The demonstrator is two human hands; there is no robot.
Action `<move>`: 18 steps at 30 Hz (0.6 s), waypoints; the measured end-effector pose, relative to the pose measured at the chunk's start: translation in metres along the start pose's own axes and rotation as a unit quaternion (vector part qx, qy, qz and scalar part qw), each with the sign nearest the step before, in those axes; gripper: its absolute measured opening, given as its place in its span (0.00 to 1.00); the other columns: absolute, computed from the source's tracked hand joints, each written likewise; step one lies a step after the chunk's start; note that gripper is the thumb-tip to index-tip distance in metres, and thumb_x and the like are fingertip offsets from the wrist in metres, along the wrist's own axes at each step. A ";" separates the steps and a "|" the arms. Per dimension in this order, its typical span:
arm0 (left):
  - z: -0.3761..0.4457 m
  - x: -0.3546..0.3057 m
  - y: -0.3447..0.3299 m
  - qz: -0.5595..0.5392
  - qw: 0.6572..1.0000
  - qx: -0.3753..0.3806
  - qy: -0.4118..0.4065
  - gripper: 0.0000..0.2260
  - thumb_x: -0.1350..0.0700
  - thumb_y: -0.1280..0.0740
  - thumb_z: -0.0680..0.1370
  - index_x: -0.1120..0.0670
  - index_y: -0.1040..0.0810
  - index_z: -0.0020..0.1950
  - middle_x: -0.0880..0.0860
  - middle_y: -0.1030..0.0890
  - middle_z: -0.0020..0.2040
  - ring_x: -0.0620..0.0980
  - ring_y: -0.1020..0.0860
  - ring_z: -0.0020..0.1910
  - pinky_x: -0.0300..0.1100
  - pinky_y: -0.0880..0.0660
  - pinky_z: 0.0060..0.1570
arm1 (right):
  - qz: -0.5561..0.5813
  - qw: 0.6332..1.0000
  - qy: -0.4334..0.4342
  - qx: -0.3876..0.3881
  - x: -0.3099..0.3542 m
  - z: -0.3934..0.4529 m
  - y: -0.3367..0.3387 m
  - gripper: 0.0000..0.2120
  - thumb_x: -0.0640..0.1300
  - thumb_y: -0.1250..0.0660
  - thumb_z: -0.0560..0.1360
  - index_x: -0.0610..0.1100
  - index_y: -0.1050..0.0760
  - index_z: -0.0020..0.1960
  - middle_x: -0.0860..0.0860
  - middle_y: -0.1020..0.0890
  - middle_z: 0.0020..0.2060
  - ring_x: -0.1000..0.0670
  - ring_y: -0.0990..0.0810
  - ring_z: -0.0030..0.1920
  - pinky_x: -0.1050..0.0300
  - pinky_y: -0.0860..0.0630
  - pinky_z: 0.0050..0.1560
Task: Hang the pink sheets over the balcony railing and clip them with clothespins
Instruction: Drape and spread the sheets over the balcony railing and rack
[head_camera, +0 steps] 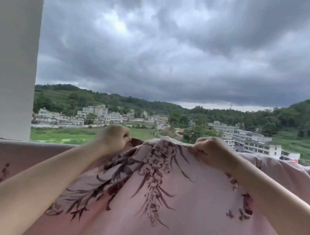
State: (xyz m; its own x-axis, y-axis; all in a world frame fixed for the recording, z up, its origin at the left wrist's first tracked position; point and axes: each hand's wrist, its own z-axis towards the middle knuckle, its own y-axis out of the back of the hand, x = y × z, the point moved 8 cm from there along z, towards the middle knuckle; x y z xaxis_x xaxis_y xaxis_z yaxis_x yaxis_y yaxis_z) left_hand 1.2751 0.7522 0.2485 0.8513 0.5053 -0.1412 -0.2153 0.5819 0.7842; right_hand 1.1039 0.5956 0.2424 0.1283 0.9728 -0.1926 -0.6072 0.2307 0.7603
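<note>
The pink sheet was soft, matt woven cloth printed with dark floral sprays; the pillar looked matt, smooth white plaster.

Single head cam, wide-angle, facing forward off the balcony, pitched near level. Sheet fills the close foreground; pillar at left edge; village, sky far off.

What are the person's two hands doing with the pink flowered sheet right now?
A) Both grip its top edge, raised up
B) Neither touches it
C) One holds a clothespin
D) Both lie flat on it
A: the left hand and right hand each curl round the top edge of the pink sheet, lifting it.
</note>
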 end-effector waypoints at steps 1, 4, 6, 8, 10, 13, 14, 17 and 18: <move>0.014 0.006 0.002 -0.002 1.000 -0.004 0.019 0.07 0.60 0.39 0.77 0.60 0.23 0.43 0.60 0.20 0.43 0.52 0.27 0.40 0.42 0.33 0.39 | -0.007 1.000 -0.024 -0.017 -0.005 0.010 0.001 0.17 0.46 0.40 0.77 0.35 0.21 0.38 0.43 0.18 0.36 0.45 0.20 0.35 0.52 0.22 0.41; 0.055 0.034 0.014 -0.020 0.993 -0.036 0.109 0.09 0.64 0.42 0.76 0.65 0.23 0.47 0.65 0.21 0.49 0.59 0.23 0.47 0.46 0.30 0.42 | -0.028 0.988 -0.140 -0.065 -0.038 0.046 0.008 0.17 0.45 0.42 0.77 0.38 0.23 0.35 0.42 0.18 0.36 0.45 0.21 0.35 0.54 0.23 0.38; 0.075 0.063 0.023 -0.038 0.981 -0.071 0.177 0.11 0.65 0.43 0.76 0.69 0.23 0.50 0.67 0.21 0.54 0.61 0.23 0.54 0.48 0.27 0.49 | -0.051 0.965 -0.237 -0.105 -0.069 0.059 0.023 0.17 0.47 0.43 0.77 0.37 0.22 0.41 0.40 0.18 0.39 0.43 0.20 0.40 0.53 0.23 0.42; 0.083 0.095 0.035 -0.053 0.964 -0.125 0.230 0.11 0.66 0.42 0.75 0.71 0.25 0.53 0.69 0.22 0.56 0.63 0.25 0.57 0.50 0.28 0.55 | -0.052 0.922 -0.337 -0.183 -0.101 0.051 0.051 0.17 0.46 0.43 0.78 0.34 0.22 0.45 0.35 0.18 0.43 0.40 0.20 0.44 0.52 0.24 0.44; 0.083 0.126 0.047 -0.072 0.944 -0.177 0.270 0.14 0.68 0.41 0.74 0.73 0.29 0.58 0.72 0.26 0.59 0.68 0.28 0.60 0.53 0.31 0.59 | -0.077 0.869 -0.399 -0.282 -0.114 0.026 0.087 0.18 0.46 0.44 0.77 0.33 0.22 0.46 0.33 0.19 0.44 0.36 0.20 0.45 0.53 0.29 0.39; 0.079 0.134 0.038 -0.047 0.958 -0.104 0.264 0.17 0.66 0.39 0.75 0.72 0.32 0.61 0.72 0.29 0.61 0.67 0.29 0.61 0.52 0.32 0.60 | -0.064 0.909 -0.310 -0.272 -0.093 0.025 0.104 0.16 0.44 0.40 0.76 0.32 0.22 0.40 0.33 0.19 0.38 0.38 0.21 0.39 0.54 0.32 0.36; 0.076 0.119 0.024 -0.032 0.973 -0.030 0.226 0.15 0.64 0.39 0.75 0.71 0.30 0.59 0.71 0.27 0.60 0.65 0.27 0.60 0.51 0.30 0.58 | -0.035 0.942 -0.257 -0.213 -0.079 0.030 0.094 0.15 0.42 0.38 0.75 0.31 0.23 0.37 0.35 0.20 0.33 0.42 0.22 0.35 0.55 0.32 0.36; 0.052 0.056 -0.009 -0.019 0.988 0.120 0.093 0.15 0.59 0.42 0.78 0.69 0.27 0.57 0.67 0.24 0.58 0.61 0.25 0.58 0.49 0.28 0.55 | 0.088 0.975 -0.181 -0.095 -0.037 0.025 0.069 0.08 0.35 0.35 0.73 0.34 0.21 0.38 0.48 0.24 0.27 0.51 0.26 0.30 0.65 0.30 0.32; 0.042 0.037 -0.011 0.000 0.990 0.130 0.053 0.14 0.57 0.42 0.78 0.67 0.24 0.53 0.66 0.22 0.54 0.60 0.24 0.54 0.49 0.28 0.50 | 0.140 0.968 -0.173 -0.115 -0.029 0.018 0.073 0.07 0.33 0.36 0.73 0.38 0.20 0.40 0.52 0.24 0.27 0.56 0.26 0.30 0.72 0.30 0.30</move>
State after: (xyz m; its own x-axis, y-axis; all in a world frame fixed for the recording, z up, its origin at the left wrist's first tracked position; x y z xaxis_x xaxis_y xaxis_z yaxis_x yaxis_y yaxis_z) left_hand 1.3293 0.7380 0.2598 0.7938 0.5768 -0.1929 -0.0734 0.4057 0.9111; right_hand 1.0699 0.5845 0.3142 0.1643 0.9538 0.2517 -0.8092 -0.0156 0.5873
